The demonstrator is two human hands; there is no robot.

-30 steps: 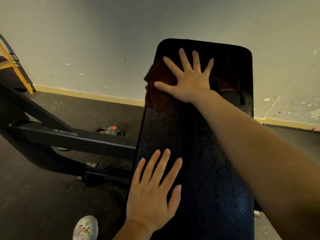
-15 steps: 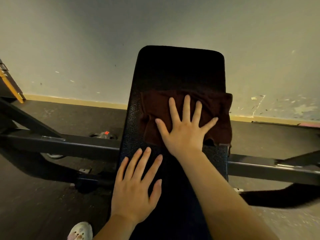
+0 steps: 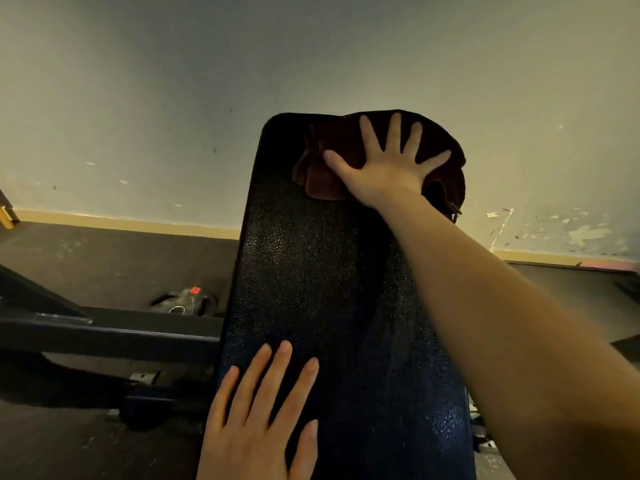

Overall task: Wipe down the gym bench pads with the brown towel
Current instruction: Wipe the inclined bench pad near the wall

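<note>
The brown towel (image 3: 332,161), mid-pad half a second ago, is now pressed by the spread right hand (image 3: 388,168) at the bench pad's (image 3: 311,278) far right corner, the flat left hand (image 3: 256,420) bracing the near left edge; the stroke is judged complete.

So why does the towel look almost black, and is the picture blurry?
Head view: the light is dim and yellowish, so the brown towel nearly blends into the dark bench pad; the pad's pebbly surface catches small glints; the right hand looks fairly sharp, the wide lens stretches the near forearm, and the floor stays murky.
</note>
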